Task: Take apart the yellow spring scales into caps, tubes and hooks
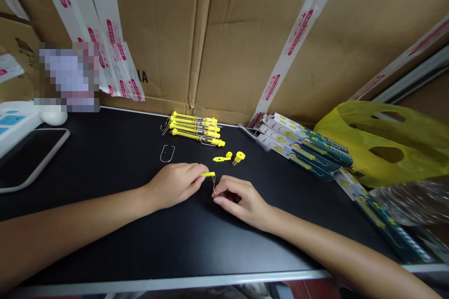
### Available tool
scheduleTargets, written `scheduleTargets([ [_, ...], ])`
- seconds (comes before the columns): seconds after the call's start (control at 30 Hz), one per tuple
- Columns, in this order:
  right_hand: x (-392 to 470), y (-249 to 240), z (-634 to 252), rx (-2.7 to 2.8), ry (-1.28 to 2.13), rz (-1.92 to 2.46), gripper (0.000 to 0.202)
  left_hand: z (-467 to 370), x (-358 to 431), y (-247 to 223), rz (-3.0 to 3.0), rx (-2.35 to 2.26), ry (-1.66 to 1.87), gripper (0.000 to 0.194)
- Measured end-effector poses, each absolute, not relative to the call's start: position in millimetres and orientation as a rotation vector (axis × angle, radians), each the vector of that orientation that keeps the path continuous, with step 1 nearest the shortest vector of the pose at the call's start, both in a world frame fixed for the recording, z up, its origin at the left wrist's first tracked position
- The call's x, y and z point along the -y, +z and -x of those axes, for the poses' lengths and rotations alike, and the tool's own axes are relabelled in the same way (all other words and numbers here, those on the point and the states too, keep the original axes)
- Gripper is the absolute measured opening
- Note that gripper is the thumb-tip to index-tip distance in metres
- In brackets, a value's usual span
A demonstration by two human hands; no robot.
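- Left hand (179,184): fingers closed on a yellow plastic rod (209,174), its end protruding between the hands, above the tabletop (140,247).
- Right hand (245,200): fingertips pinching a bent metal wire (213,186) that runs down from the rod's end.
- Loose yellow parts (220,159): just beyond the hands.
- Yellow cap (240,156) with metal fitting: beside those parts.
- Wire loop (166,161): lying beyond the left hand.
- Yellow tubes with hooks (191,127): side by side, near the cardboard (157,32).
- Printed boxes (298,145): right, beside a yellow bag (336,126).
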State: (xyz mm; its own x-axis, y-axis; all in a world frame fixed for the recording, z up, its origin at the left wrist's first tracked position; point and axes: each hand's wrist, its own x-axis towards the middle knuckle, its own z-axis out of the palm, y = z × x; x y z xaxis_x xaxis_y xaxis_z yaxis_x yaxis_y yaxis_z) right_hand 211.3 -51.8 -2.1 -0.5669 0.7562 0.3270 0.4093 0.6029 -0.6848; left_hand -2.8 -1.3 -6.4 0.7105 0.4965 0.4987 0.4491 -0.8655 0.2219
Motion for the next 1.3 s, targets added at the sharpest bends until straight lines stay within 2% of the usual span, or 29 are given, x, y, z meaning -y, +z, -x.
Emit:
scheduleTargets([
  [0.2,50,0,-214,2.143,0.622,0.926,0.017,2,1,-6,-3.074,-0.69,0.657,0.019],
  [0.4,45,-5,-213,2.146,0.59,1.074,0.023,1,3,-5,-3.295,-0.406,0.773,0.026],
  [0.6,45,-5,-214,2.242,0.631,1.141,0.021,1,4,-6,-3.118,-0.582,0.758,0.025],
  [0.8,45,-4,-213,2.252,0.64,1.13,0.017,1,3,-5,-3.101,-0.55,0.691,0.041],
  [1.1,45,2,-212,1.974,1.09,1.091,0.022,3,0,-10,-3.006,-0.576,0.697,0.037],
  [1.3,49,7,-210,1.72,1.558,1.097,0.031,2,0,-9,-2.919,-0.56,0.746,0.032],
])
